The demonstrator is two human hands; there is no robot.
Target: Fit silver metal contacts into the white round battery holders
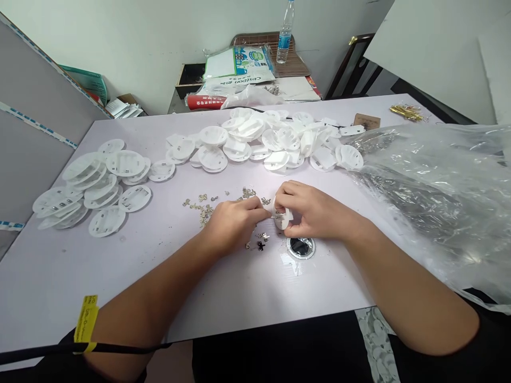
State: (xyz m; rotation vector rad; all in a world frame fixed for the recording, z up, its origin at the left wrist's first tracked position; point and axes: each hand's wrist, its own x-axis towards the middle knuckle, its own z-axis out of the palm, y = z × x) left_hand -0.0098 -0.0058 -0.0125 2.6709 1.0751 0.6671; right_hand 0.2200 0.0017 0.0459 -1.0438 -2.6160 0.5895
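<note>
My right hand [301,210] grips a round white plastic disc [282,219], tilted on edge with its raised side towards my left hand. My left hand [237,221] is closed in a pinch, its fingertips at the disc; a small metal piece seems to be between them, too small to name. Small metal clips [206,213] lie scattered on the table around my left hand. A few more metal bits [261,242], one of them dark, lie below the two hands. Just under my right hand is a round silver-rimmed dark fitting [301,248].
White discs are heaped along the back [247,138] and piled at the left [107,183]. A clear plastic bag [435,197] covers the right side. Gold-coloured pins [407,111] lie at the back right. A water bottle [285,34] stands behind the table [191,287]. A black cable [120,348] crosses my left arm.
</note>
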